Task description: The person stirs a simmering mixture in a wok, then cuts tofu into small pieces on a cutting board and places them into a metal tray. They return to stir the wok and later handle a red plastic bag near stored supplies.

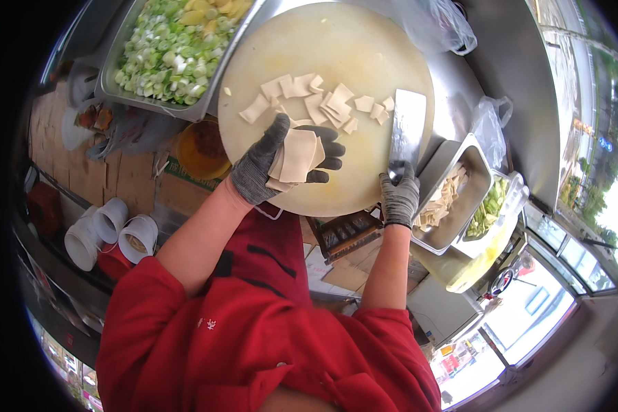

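My left hand (pixel 283 159), in a grey knit glove, is palm up over the near left part of a round cutting board (pixel 309 41). Several flat beige pieces, which look like tofu sheet, lie stacked in its palm (pixel 296 155). The gloved right hand (pixel 400 195) grips the handle of a cleaver (pixel 408 123), whose wide metal blade lies over the board's right side. More beige cut pieces (pixel 336 105) are scattered across the middle of the board, beyond the left hand and left of the blade.
A metal tray (pixel 203 110) of chopped green onion and sliced yellow pieces stands at the upper left. Right of the board are a metal pan (pixel 458 211) with beige pieces, a container of green slices (pixel 489 208) and a plastic bag (pixel 489 129). White buckets (pixel 110 220) stand lower left.
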